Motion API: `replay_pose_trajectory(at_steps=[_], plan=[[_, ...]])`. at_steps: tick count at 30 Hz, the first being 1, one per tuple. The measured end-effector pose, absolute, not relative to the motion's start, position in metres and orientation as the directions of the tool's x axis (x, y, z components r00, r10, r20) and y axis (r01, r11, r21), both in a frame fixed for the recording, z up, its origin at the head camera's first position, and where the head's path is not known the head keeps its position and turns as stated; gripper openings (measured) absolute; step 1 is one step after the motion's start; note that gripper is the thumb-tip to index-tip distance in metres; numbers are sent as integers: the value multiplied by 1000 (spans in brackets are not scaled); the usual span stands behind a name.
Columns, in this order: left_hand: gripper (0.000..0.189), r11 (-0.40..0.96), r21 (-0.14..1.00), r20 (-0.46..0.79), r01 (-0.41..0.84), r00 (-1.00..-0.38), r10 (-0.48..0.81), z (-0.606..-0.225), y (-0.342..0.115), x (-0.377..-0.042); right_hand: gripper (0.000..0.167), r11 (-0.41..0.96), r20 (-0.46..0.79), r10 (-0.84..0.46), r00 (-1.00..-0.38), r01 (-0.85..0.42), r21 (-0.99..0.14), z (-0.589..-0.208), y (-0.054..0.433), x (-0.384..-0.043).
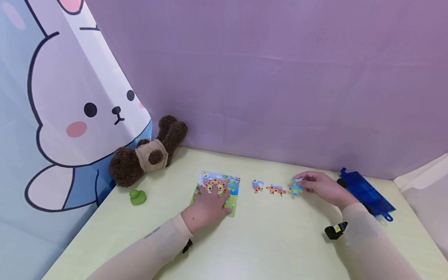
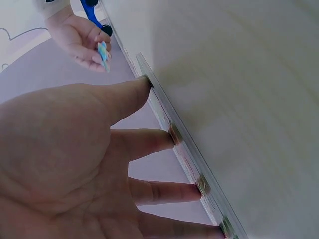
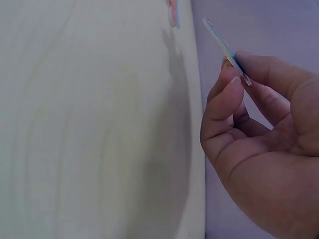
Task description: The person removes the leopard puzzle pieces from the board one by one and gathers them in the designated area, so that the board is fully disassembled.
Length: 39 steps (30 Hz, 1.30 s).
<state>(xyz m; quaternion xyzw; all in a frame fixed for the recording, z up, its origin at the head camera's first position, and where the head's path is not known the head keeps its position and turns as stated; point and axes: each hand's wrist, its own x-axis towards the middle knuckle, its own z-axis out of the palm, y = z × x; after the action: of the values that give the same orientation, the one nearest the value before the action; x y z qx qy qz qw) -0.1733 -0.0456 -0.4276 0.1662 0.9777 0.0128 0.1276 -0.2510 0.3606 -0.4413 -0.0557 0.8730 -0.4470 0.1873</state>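
Note:
My left hand (image 1: 209,207) rests with spread fingers on a leopard puzzle board (image 1: 233,210), its fingertips on the picture. In the left wrist view the thumb (image 2: 134,97) touches the board's near edge. My right hand (image 1: 320,186) pinches a blue-green puzzle piece (image 1: 296,188) between thumb and fingers. The right wrist view shows that piece (image 3: 224,47) edge-on, raised above the table. Two loose puzzle pieces lie between the hands: one with blue sky and an orange patch (image 1: 257,186), the other orange and spotted (image 1: 276,189).
A brown plush toy (image 1: 152,155) lies at the table's back left, with a green rubber duck (image 1: 138,197) in front of it. To the right, beside my right forearm, is a translucent blue tray (image 1: 365,192). A purple cloth (image 1: 266,77) hangs behind the table.

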Motion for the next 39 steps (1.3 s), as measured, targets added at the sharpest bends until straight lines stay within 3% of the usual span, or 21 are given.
replay_pose_trajectory(at_steps=[12,23,39], plan=[[70,945,52,-241,324,-914,327,-431,-45,-176,40,566,-316,-285,-905,107,-817,-448,368,-247],[70,943,35,-236,330,-914,329,-432,-46,-176,32,684,-277,-294,-915,1,-730,-448,357,-242],[70,944,40,-231,328,-916,328,-430,-45,-174,37,716,-292,-240,-926,34,-697,-451,351,-244]])
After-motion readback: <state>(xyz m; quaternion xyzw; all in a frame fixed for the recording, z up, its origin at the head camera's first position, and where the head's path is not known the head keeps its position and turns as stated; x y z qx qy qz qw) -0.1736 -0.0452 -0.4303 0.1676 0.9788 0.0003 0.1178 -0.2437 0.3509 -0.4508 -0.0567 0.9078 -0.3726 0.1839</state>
